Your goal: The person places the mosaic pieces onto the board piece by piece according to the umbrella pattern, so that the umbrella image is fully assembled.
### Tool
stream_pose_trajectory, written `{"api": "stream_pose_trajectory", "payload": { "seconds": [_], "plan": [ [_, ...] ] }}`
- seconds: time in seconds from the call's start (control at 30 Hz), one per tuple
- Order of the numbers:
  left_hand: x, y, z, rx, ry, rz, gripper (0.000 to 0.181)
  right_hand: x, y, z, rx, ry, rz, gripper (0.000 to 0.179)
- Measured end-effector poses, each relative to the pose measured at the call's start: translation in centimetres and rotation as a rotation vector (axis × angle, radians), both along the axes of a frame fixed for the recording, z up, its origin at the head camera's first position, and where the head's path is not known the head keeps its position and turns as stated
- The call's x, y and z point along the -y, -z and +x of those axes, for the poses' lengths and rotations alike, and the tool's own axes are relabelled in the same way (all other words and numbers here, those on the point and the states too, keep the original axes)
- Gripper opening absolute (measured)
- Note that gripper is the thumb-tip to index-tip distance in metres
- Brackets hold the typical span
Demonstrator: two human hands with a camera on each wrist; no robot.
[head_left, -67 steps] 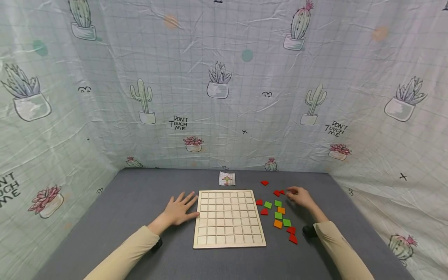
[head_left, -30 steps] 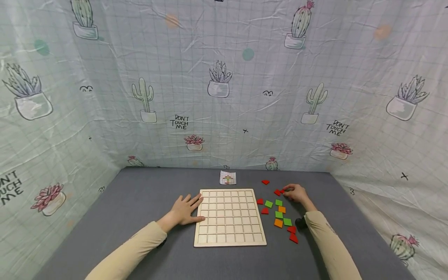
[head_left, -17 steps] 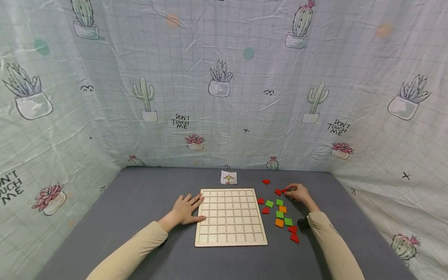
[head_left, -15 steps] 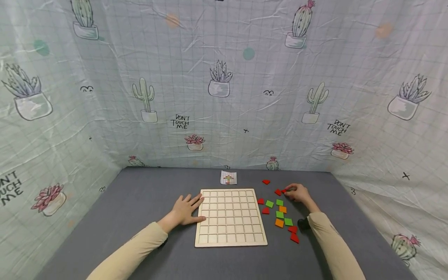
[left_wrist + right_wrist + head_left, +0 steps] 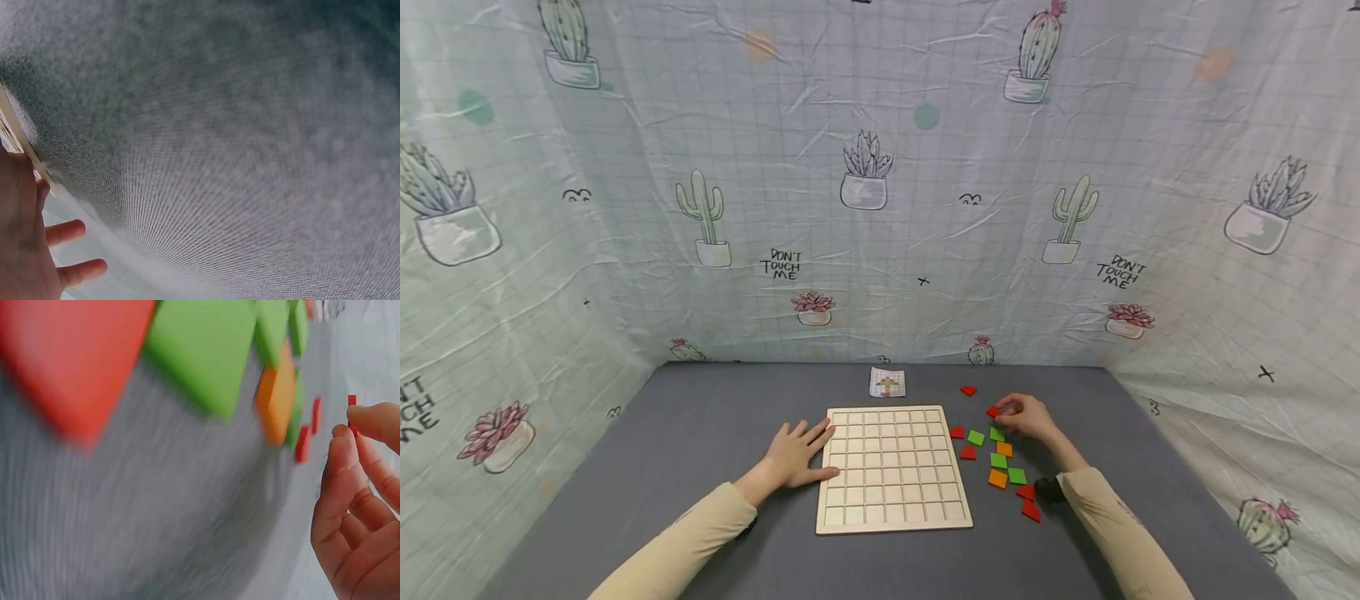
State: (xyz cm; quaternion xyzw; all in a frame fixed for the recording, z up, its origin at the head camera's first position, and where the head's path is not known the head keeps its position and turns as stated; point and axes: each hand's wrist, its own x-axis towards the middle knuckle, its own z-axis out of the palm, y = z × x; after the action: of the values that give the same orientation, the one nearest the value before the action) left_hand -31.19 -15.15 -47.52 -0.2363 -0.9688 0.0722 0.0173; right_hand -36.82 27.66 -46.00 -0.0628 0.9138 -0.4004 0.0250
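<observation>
Grid board (image 5: pixel 891 475): flat on the table (image 5: pixel 737 408), visible cells bare; any piece set askew could ride on a ridge
Left hand (image 5: pixel 792 458): fingers spread, thumb and a fingertip over the board's left edge; uneven pressure might shift it
Right hand (image 5: pixel 1028 417): pinches a small red tile (image 5: pixel 352 399), right of the board; a slack pinch could drop it
Green tile (image 5: pixel 997 434): just beside that hand; a low knuckle might nudge it

We see soft, even light, faint shadows beside the sleeves (image 5: pixel 1122 533), and, in the right wrist view, near tiles (image 5: pixel 203 350) softened by blur.
</observation>
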Motion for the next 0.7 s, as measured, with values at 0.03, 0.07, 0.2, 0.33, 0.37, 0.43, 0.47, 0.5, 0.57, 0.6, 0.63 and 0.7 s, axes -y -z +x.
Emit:
{"api": "stream_pose_trajectory", "payload": {
  "seconds": [0.03,0.07,0.2,0.33,0.37,0.43,0.47,0.5,0.57,0.6,0.63,0.7],
  "plan": [
    [0.0,0.0,0.0,-0.001,-0.001,-0.002,0.076,0.3,-0.2,0.1,-0.001,-0.015,-0.003,0.029],
    [0.0,0.0,0.0,-0.002,-0.001,-0.003,0.076,0.7,-0.3,0.3,-0.008,-0.034,0.0,0.028],
    [0.1,0.0,0.0,-0.007,0.002,0.0,0.076,2.0,-0.9,0.8,-0.019,-0.097,-0.011,0.025],
    [0.0,-0.1,0.1,-0.009,0.006,0.002,0.076,3.5,-1.2,1.1,-0.018,-0.158,-0.038,0.023],
    [0.0,-0.1,0.1,-0.009,0.005,-0.002,0.076,3.9,-1.2,1.2,-0.015,-0.17,-0.045,0.023],
    [0.0,-0.1,0.2,-0.009,0.001,-0.01,0.076,4.7,-1.2,1.4,-0.016,-0.202,-0.052,0.023],
    [0.0,-0.1,0.2,-0.009,0.0,-0.013,0.076,5.1,-1.2,1.4,-0.016,-0.217,-0.055,0.022],
    [0.0,-0.1,0.2,-0.009,-0.002,-0.016,0.076,5.5,-1.2,1.5,-0.016,-0.23,-0.055,0.022],
    [0.0,-0.1,0.2,-0.01,-0.003,-0.022,0.076,6.3,-1.2,1.6,-0.022,-0.252,-0.051,0.021],
    [-0.1,-0.1,0.2,-0.01,-0.003,-0.021,0.076,6.8,-1.2,1.6,-0.024,-0.26,-0.052,0.021],
    [-0.1,-0.1,0.2,-0.011,-0.002,-0.02,0.076,7.2,-1.2,1.6,-0.026,-0.265,-0.05,0.02],
    [-0.1,-0.1,0.2,-0.011,0.001,-0.017,0.076,8.0,-1.2,1.6,-0.027,-0.278,-0.056,0.019]
  ]
}}
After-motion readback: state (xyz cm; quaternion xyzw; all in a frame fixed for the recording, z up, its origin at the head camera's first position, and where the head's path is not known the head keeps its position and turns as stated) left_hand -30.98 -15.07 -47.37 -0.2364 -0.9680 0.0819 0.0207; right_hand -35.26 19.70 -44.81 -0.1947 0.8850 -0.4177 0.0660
